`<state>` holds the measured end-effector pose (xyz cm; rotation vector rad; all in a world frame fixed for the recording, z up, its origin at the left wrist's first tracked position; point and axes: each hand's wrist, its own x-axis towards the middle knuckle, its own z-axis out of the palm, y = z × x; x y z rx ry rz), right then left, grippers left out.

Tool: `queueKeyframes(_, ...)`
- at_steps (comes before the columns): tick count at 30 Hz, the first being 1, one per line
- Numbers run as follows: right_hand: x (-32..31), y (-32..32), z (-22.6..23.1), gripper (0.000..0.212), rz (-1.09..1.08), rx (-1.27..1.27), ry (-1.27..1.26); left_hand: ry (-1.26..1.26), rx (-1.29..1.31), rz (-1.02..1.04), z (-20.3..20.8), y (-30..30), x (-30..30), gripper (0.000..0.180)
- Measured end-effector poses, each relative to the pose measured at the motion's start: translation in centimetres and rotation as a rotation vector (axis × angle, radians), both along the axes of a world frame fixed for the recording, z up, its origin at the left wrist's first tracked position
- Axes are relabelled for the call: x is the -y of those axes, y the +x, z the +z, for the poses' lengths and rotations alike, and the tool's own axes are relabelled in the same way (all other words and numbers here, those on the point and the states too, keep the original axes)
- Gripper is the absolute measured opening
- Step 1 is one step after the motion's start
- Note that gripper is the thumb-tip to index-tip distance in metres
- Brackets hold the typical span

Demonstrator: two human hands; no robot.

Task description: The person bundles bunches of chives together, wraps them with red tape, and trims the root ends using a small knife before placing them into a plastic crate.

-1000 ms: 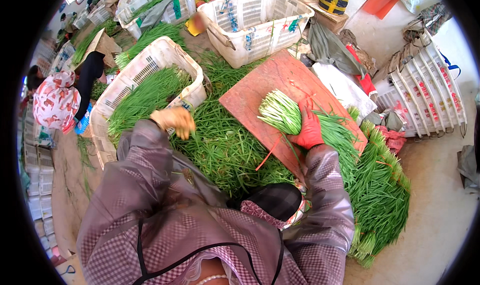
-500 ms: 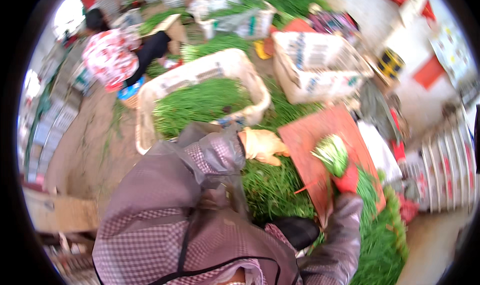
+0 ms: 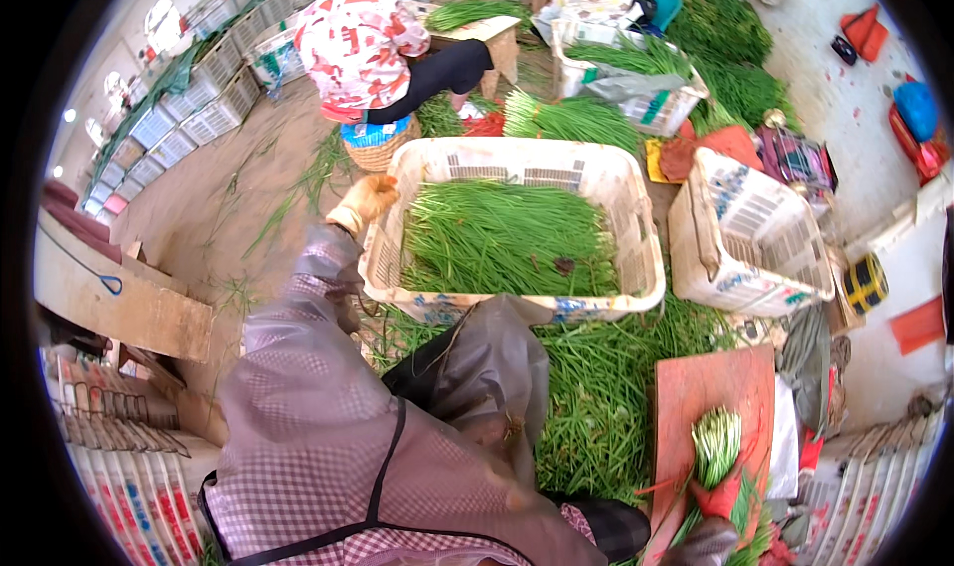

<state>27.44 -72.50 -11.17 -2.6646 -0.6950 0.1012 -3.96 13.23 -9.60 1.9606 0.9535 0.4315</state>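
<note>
Toward four o'clock, the right hand in a red glove (image 3: 717,494) has its fingers clamped on a bundle of green stalks with pale ends (image 3: 717,445), over a red rectangular board (image 3: 686,392); at ten o'clock, the left hand in a tan glove (image 3: 367,202) is just beside a white perforated plastic crate (image 3: 632,250) holding long green stalks (image 3: 497,236), its fingers apart or together, I cannot tell
</note>
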Motion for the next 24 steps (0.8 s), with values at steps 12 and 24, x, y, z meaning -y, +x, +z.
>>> queueKeyframes(12, -19.8, 7.7, 7.4, 0.071, 0.276, -0.086, -0.169, 0.288, -0.656, -0.191, -7.6, 6.2, -3.1, 0.101)
queueKeyframes(24, -45.5, 1.1, 3.8, 0.055, 0.853, -0.293, 0.126, 0.349, -0.973, -0.389, -16.3, 14.7, -10.9, 0.138)
